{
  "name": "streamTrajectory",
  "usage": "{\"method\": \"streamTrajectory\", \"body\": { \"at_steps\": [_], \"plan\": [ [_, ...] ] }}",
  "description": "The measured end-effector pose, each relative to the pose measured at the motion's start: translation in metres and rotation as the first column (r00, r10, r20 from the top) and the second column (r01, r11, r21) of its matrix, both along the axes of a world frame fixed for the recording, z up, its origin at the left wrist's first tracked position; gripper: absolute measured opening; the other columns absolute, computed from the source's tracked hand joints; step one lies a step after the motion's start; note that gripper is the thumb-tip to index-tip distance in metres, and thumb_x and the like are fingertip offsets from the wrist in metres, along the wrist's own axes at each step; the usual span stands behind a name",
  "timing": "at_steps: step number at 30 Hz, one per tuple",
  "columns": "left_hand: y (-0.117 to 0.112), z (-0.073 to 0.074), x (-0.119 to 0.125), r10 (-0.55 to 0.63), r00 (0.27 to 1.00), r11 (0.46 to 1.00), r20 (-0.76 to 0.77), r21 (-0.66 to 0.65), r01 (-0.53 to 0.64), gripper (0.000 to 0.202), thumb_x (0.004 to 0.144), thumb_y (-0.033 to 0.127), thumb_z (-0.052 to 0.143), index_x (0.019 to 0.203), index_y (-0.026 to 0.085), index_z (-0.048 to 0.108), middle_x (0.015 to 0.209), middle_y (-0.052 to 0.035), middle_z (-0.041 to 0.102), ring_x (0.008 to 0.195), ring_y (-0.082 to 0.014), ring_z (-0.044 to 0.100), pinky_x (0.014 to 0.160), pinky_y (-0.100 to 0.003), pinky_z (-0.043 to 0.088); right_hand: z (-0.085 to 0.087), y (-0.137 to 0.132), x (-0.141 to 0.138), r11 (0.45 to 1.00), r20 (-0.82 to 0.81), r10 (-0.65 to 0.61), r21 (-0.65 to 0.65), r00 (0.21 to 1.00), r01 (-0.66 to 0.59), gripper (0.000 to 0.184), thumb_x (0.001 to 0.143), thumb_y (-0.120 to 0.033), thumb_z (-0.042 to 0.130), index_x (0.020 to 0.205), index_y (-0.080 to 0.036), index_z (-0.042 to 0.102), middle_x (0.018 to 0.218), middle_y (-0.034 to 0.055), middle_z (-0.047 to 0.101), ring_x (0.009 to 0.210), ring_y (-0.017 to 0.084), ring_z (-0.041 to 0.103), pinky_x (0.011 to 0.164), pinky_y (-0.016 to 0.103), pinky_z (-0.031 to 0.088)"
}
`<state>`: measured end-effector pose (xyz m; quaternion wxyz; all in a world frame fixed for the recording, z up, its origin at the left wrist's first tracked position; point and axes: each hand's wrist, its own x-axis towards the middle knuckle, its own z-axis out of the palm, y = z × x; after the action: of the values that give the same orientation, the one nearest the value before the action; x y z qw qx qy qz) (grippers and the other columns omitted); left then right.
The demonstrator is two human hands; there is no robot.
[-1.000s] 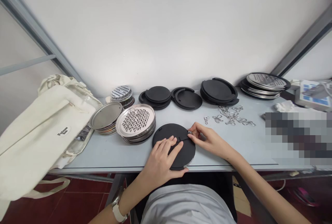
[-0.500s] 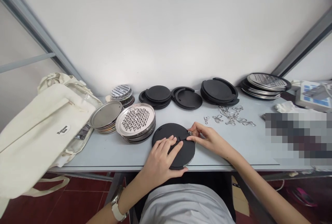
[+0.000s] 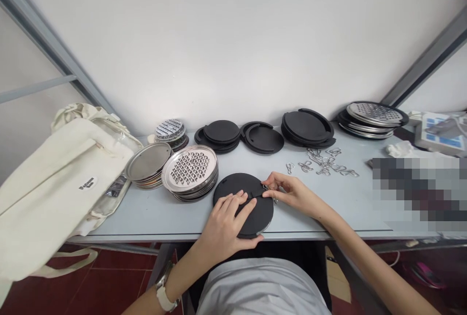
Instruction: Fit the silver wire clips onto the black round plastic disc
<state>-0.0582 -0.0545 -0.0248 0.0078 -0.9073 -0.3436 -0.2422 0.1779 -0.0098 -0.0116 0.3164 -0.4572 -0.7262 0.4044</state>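
Observation:
A round black disc [image 3: 233, 187] lies near the front edge of the grey table [image 3: 153, 210]. My left hand [image 3: 226, 225] rests on it, fingers spread flat across its top and thumb hooked under its near rim. My right hand [image 3: 292, 193] is at the disc's right edge, fingertips pinched on a small metal clip [image 3: 267, 188] at a slot in the rim. A silvery rim shows under the disc's near edge.
Stacks of perforated metal plates [image 3: 189, 170], plain metal plates [image 3: 148, 162] and smaller grater discs [image 3: 170, 130] stand left. Black disc stacks [image 3: 222, 135] [image 3: 263, 138] [image 3: 307, 128] line the back. Loose metal clips [image 3: 324, 164] lie right, with finished pieces [image 3: 372, 118] beyond. A cream bag [image 3: 54, 183] overhangs the left.
My right hand's fingertips have shifted slightly left along the disc's rim with the clip. The left hand stays on the disc.

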Motion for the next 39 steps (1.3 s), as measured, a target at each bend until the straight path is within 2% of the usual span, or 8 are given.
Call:
{"method": "streamTrajectory", "body": {
  "at_steps": [6,17,39],
  "plan": [
    [0.0003,0.0012,-0.0002,-0.002,1.0,1.0,-0.002,0.004,0.002,0.066,0.078,0.048,0.068,0.132,0.015,0.049,0.123,-0.0156,0.056,0.12,-0.0296,0.051,0.097,-0.043,0.043,-0.0017,0.0009,0.0015,1.0,-0.014,0.014,-0.014,1.0,-0.015,0.035,0.083,-0.054,0.062,0.089,-0.019,0.06,0.074,0.0,0.058,0.073,0.016,0.054,0.068,0.027,0.043],
    [-0.0006,0.0009,-0.0007,0.0,1.0,1.0,0.0,-0.004,0.0,0.066,0.078,0.047,0.068,0.132,0.015,0.049,0.123,-0.0156,0.056,0.121,-0.0294,0.05,0.097,-0.043,0.042,0.0041,-0.0026,0.0008,0.999,0.037,0.028,0.018,0.999,-0.029,0.032,0.087,-0.05,0.058,0.093,-0.019,0.06,0.077,0.0005,0.058,0.074,0.017,0.054,0.068,0.027,0.042],
    [0.001,-0.0017,-0.0012,-0.009,1.0,1.0,0.005,-0.016,0.009,0.067,0.078,0.047,0.068,0.133,0.014,0.048,0.124,-0.0151,0.055,0.123,-0.0284,0.048,0.1,-0.042,0.04,0.0017,-0.004,0.0009,0.999,0.008,0.038,0.025,0.999,-0.038,0.024,0.089,-0.044,0.058,0.085,-0.022,0.047,0.073,-0.0022,0.054,0.068,0.015,0.052,0.065,0.025,0.042]
  ]
}}
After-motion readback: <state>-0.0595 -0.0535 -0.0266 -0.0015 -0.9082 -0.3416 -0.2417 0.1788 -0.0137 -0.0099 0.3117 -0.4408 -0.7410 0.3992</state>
